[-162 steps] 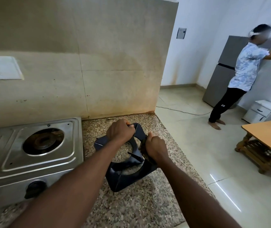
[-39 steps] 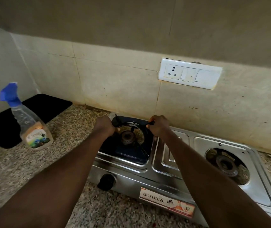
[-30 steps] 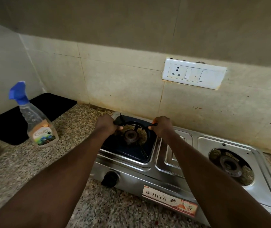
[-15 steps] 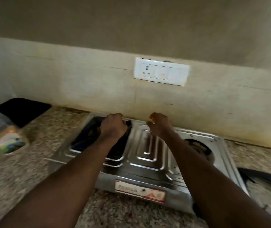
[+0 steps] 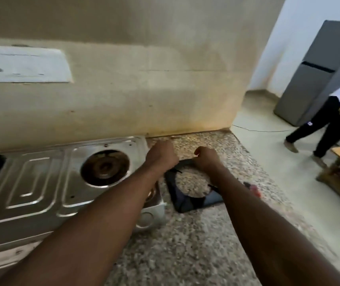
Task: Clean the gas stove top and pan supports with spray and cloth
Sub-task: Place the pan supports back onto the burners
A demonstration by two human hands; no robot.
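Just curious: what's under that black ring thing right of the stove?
Speckled counter shows through the round opening of the pan support. Its frame and the right arm hide the rest.

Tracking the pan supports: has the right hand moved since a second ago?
Yes: the right hand moved right, off the stove, to the pan support lying on the counter beside it.

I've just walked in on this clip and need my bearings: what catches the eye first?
Two bare forearms reach out, the left hand and right hand curled near the far edge of a black pan support lying on the granite counter. Left of it, the steel gas stove shows an uncovered burner.
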